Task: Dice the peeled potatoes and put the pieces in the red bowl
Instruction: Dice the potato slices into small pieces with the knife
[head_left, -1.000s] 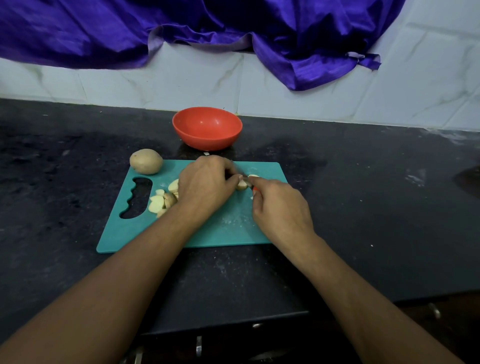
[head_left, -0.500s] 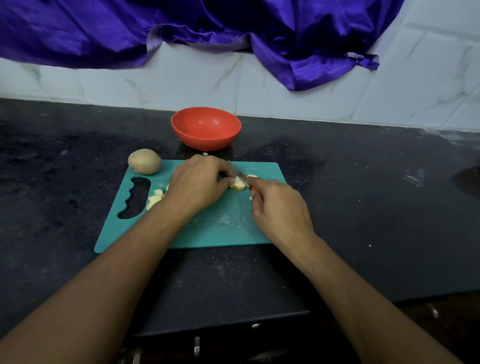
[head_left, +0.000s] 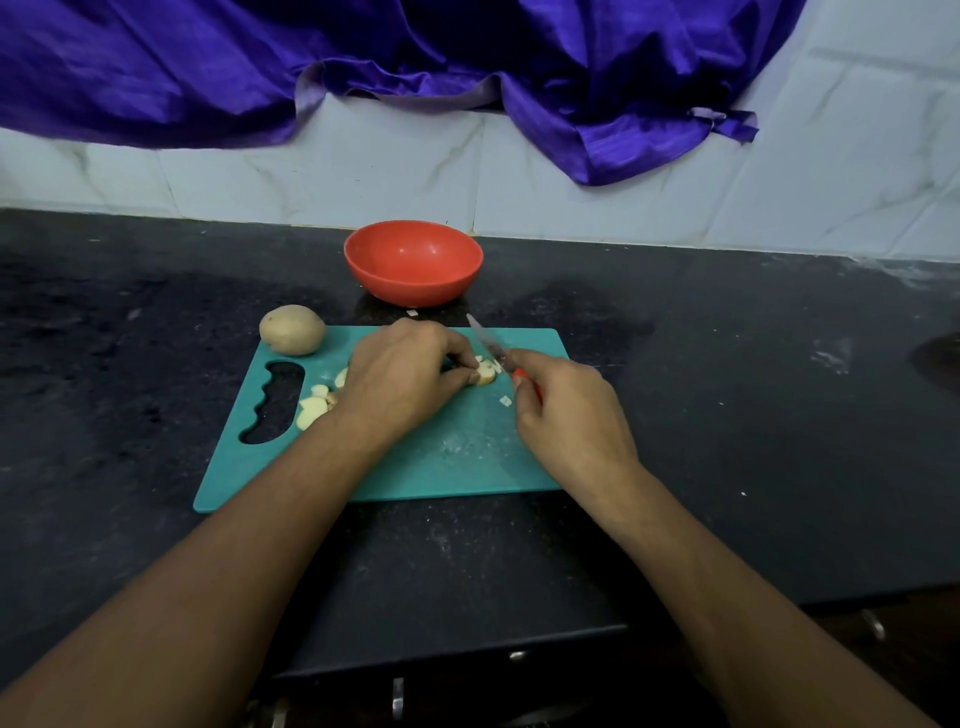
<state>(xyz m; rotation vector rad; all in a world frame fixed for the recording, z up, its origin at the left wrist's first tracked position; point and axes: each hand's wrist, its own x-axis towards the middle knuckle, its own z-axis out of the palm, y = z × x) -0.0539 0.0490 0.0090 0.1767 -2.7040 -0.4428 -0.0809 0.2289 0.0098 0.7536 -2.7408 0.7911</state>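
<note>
left hand (head_left: 402, 374): on the teal cutting board (head_left: 441, 457), fingers curled down, pinching a potato piece (head_left: 485, 371) at the fingertips
right hand (head_left: 566, 415): wrapped round the red handle of a knife (head_left: 488, 345); only a sliver of handle shows by the thumb
knife: blade angled up and away toward the bowl, its lower edge at the held piece
potato piece: mid-board, far half, between the two hands
cut pieces (head_left: 314, 405): small pile on the board's left side, just beside the handle cut-out, partly hidden by the left wrist
stray bit (head_left: 505, 400): on the board, near the right thumb
whole potato (head_left: 292, 329): at the board's far-left corner, skin looks unpeeled
red bowl (head_left: 413, 262): on the dark counter (head_left: 753, 415) just behind the board, no pieces visible inside
backdrop: white tile wall, purple cloth (head_left: 363, 52) draped over it
</note>
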